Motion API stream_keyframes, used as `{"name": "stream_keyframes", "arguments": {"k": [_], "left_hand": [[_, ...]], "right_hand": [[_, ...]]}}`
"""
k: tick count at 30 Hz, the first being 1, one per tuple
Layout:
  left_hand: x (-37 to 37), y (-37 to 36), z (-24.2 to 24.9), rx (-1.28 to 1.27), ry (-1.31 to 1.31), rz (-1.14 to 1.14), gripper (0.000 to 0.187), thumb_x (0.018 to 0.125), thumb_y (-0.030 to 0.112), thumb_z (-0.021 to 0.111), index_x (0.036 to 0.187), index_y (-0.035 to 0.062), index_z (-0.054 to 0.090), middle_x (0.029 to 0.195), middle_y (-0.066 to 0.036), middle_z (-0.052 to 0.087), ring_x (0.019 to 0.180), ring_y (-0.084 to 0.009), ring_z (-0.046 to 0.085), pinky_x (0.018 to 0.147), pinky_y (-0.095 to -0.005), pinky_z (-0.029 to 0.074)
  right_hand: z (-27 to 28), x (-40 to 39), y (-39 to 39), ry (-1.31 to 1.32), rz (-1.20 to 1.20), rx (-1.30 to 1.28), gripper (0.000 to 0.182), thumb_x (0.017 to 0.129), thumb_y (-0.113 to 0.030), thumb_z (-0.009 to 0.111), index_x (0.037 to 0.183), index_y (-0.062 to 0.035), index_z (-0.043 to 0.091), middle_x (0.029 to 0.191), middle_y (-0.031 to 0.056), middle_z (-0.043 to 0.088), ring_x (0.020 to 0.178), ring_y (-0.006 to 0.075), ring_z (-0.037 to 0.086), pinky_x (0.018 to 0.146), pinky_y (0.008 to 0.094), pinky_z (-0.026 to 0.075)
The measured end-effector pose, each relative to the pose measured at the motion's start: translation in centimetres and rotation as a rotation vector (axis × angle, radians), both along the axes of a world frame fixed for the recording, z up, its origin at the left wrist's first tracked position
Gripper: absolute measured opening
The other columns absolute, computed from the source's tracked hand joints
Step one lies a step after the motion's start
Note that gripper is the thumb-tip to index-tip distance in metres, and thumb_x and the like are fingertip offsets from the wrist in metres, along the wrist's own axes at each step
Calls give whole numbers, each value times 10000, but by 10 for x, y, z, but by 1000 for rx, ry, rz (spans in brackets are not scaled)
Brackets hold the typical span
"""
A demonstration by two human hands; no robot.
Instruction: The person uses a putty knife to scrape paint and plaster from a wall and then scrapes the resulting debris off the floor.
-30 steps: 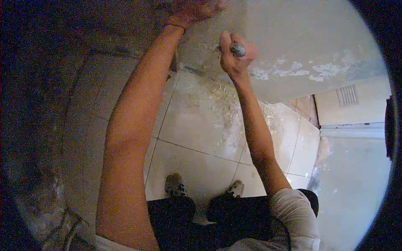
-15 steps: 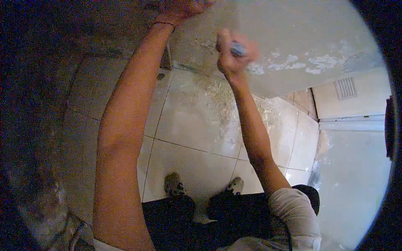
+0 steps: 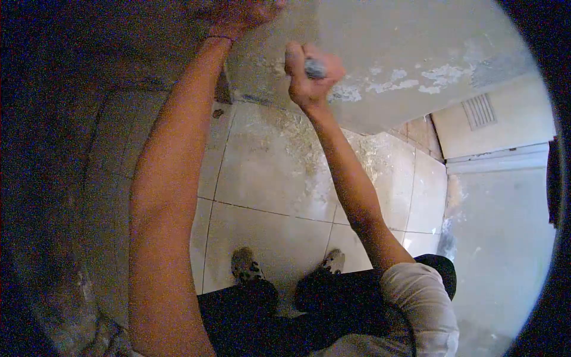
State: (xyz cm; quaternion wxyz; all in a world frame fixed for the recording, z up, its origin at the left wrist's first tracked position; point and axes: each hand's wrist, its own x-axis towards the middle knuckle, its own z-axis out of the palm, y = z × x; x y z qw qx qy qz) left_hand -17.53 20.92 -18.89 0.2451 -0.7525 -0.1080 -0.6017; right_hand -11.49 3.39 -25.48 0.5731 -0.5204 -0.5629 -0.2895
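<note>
My right hand is closed in a fist around a grip with a rounded blue-grey end. The rest of that tool is hidden by the fingers, so its kind does not show. The fist is in front of the lower wall, beside a band of peeling paint. My left hand reaches up to the top edge of the view near the wall's dark left side. Its thumb stretches out to the right, and the other fingers are dim and partly cut off. A thin dark band circles the left wrist.
Light floor tiles lie below, with flaked debris along the wall's foot. My shoes stand on them. To the right are a vent grille and a pale panel. The left side is dark.
Both hands have shifted a little left in the view, and the floor and wall have shifted slightly too. My right hand still grips the blue-grey-ended tool.
</note>
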Motion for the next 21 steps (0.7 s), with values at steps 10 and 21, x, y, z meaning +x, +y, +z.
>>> {"name": "stream_keyframes", "arguments": {"k": [10,21], "left_hand": [[-1,2,-2,-27,28,7,747,909,407,500,1566,89,340,1588,-209,301,1470,-423,263,1186,-603,187],[1,-1,-1,-20,28,91,762,907,397,517,1580,101,316,1609,-201,269,1495,-401,230,1213,-598,139]], "right_hand": [[-12,6,5,231,121,65,378,934,-194,712,617,-34,581,522,40,519,488,107,484,473,307,374],[-16,9,25,165,34,103,365,958,-213,699,651,-47,591,570,-27,529,524,97,484,490,267,386]]}}
